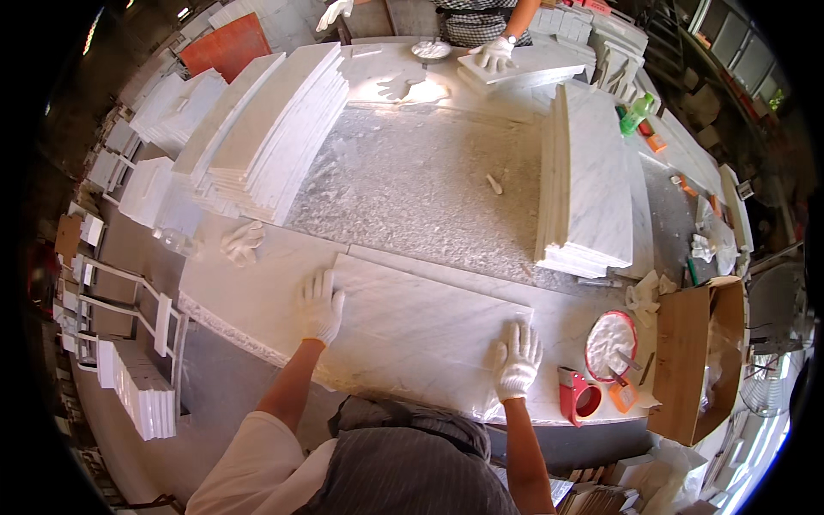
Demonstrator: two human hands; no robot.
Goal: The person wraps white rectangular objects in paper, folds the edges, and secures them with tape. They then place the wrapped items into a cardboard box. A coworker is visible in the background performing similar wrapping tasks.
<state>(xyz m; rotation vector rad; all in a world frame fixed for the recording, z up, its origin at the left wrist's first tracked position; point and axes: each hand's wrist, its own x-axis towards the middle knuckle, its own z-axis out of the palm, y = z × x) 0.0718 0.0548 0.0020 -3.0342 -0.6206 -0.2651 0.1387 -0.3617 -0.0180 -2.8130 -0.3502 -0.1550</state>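
the white marble slab [412,330] lies flat at the near edge of the workbench [403,184], its long axis running left to right, dipping slightly rightward. the gloved left hand [320,306] presses flat, fingers spread, on its left end; the gloved right hand [517,360] rests open-palmed on the right end. grey veins streak its pale face.

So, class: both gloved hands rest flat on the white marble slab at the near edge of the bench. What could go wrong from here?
1. The marble slab lies close to the bench's near edge; a push from the left hand or right hand might slide it off.
2. The red tape dispenser and bowl of white powder sit just beside the right hand; a sideways shift of the slab may knock them.
3. Powder-dusted gloves could slip on the smooth stone.
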